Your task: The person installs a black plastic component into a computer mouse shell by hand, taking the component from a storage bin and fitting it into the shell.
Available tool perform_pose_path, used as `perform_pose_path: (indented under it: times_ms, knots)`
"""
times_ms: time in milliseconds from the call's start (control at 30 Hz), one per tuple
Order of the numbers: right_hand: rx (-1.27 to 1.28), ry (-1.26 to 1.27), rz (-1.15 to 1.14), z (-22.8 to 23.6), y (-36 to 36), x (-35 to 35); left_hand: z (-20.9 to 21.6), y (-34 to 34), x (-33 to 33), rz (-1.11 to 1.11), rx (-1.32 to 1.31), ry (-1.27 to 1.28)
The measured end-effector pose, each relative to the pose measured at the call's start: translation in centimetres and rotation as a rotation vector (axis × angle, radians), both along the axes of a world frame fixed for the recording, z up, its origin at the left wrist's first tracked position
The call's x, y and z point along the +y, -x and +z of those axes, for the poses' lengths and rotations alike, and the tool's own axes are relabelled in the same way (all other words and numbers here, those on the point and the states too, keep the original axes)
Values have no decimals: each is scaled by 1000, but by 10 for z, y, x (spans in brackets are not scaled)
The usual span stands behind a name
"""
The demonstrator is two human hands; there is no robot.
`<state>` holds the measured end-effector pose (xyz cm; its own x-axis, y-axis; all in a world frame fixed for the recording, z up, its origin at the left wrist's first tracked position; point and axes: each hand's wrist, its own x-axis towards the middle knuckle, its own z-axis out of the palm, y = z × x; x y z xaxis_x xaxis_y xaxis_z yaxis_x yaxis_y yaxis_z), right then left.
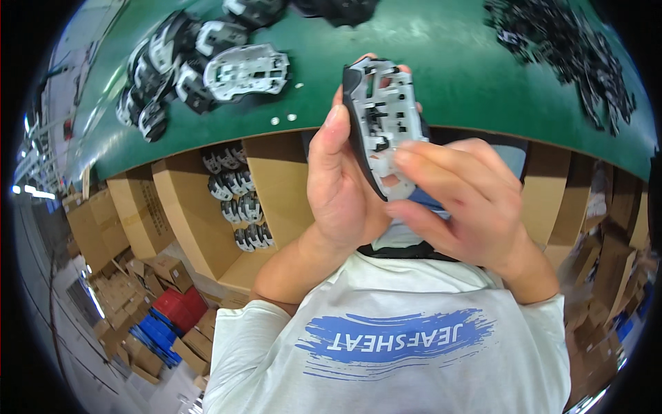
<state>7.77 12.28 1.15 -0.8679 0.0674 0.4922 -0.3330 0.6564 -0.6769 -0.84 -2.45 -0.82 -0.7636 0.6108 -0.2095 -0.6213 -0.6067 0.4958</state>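
Observation:
A grey-and-black moulded plastic shell (393,117) is held up over the near edge of the green table, its ribbed, slotted inner face showing. My left hand (334,172) is wrapped round the shell's black side, thumb along the edge and fingertips showing behind the top. My right hand (462,193) is closed at the shell's lower right part, fingertips pressed on the inner face and thumb at the lower end. Whether a small part sits under those fingertips is hidden. Similar shells (248,71) lie in a heap at the table's left.
On the green table (455,90), a pile of small black parts (558,48) lies at the right. Small white discs (283,119) are near the front edge. An open cardboard box (200,214) below left holds rows of shells. More cardboard boxes (600,262) stand at the lower right.

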Motion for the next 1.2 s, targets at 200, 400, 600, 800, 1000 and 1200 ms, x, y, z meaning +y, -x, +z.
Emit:
perform_pose_path:
  times_ms: [200,400,600,800,1000,1200]
  knots:
    - [5,32,75,9,-3,17,21,7,-4,2,-110,-169]
    - [9,75,122,19,2,15,21,9,-6,-19,-232,-303]
    - [3,57,195,25,13,3,16,16,-20,-23,-294,-427]
    - [27,105,300,15,27,-7,2,15,-52,24,-265,-490]
    - [-283,2,-293,-16,29,63,-17,43,-194,207,67,-285]
    - [-336,19,-253,-71,47,90,-79,64,-420,723,223,956]
